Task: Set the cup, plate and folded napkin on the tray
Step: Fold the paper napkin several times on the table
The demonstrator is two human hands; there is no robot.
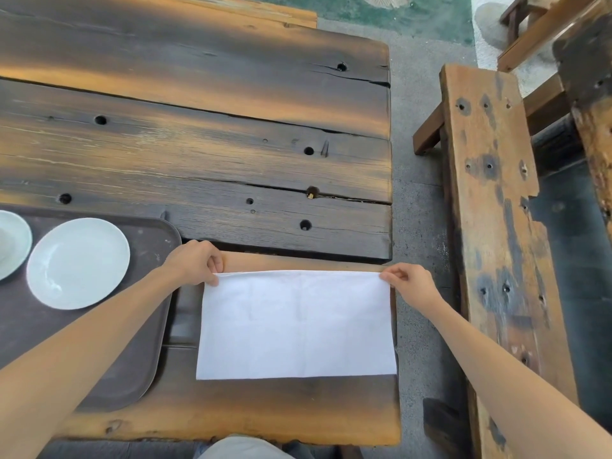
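Observation:
A white napkin [296, 324] lies flat on the wooden table, to the right of a dark brown tray [145, 313]. My left hand [195, 261] pinches the napkin's far left corner. My right hand [409, 283] pinches its far right corner. A pale plate [77, 263] rests on the tray. At the frame's left edge sits a second pale round dish [11, 248], cut off by the frame; I cannot tell whether it is the cup.
The table [231, 144] of dark, weathered planks stretches far ahead. Its right edge runs just past the napkin. A worn wooden bench [490, 226] stands to the right across a strip of grey floor. My left forearm crosses over the tray's near corner.

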